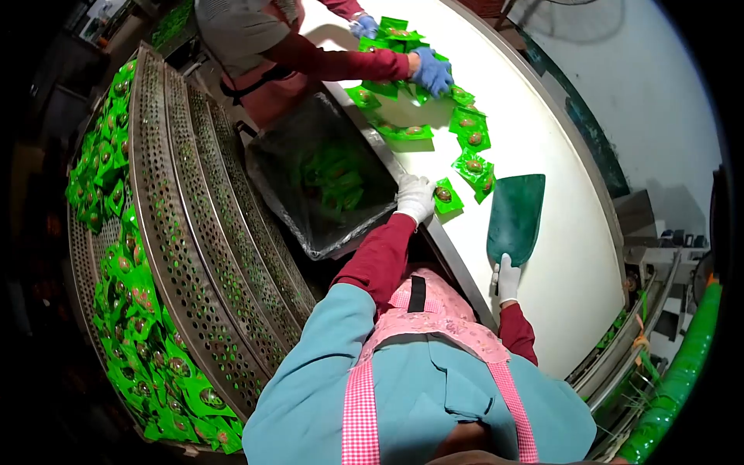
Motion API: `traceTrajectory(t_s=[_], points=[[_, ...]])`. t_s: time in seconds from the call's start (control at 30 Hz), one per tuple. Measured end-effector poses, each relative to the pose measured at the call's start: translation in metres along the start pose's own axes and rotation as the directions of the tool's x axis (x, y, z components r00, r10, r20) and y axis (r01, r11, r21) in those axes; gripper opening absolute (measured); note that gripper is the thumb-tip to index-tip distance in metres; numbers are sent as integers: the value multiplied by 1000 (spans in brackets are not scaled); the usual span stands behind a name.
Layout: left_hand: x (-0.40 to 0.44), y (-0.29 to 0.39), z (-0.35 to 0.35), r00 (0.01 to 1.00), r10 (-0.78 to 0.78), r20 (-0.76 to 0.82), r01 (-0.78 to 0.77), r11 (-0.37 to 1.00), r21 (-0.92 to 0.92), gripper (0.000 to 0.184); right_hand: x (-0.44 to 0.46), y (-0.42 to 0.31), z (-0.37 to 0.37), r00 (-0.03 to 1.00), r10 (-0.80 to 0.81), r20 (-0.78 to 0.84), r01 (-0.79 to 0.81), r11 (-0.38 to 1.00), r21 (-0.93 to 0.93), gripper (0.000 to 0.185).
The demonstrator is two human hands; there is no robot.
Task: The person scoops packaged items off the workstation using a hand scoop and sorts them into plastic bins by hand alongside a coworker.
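Note:
My left hand [416,198], in a white glove, is closed at the near right corner of a black crate [322,254] lined with clear plastic, beside the table's metal edge. Its fingertips are partly hidden. Several green packets lie inside the crate. In my right hand [508,280], also gloved in white, is the handle of a dark green scoop [517,217], its flat blade resting on the white table [570,287]. One green packet [447,197] lies just right of my left hand. More green packets [474,167] trail up the table beyond the scoop.
Across the table's far end, a co-worker's blue-gloved hand [432,72] touches a heap of green packets; their other glove [364,25] is behind it. At left, a perforated metal rack [167,170] stands by many green packets [143,333]. A green tube [674,387] runs along the right.

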State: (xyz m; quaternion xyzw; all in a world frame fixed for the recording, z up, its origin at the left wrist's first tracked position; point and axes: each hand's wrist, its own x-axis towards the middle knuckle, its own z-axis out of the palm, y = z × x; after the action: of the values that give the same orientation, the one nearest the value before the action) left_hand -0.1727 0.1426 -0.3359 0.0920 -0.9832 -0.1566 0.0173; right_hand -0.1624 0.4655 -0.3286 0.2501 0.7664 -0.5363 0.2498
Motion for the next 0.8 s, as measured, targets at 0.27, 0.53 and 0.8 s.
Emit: traceTrajectory(t_s=[0.27, 0.53, 0.8], points=[[50, -45, -1, 913, -117, -391, 55, 985, -166, 38, 35, -52, -4, 928, -327, -177, 138, 745, -653, 79], [60, -51, 3, 930, -52, -364, 34, 998, -54, 50, 141, -156, 117, 859, -511, -25, 381, 672, -635, 65], [56, -50, 1, 842, -115, -527, 2, 978, -210, 47, 187, -216, 212, 728, -515, 452, 557, 61, -828, 64]])
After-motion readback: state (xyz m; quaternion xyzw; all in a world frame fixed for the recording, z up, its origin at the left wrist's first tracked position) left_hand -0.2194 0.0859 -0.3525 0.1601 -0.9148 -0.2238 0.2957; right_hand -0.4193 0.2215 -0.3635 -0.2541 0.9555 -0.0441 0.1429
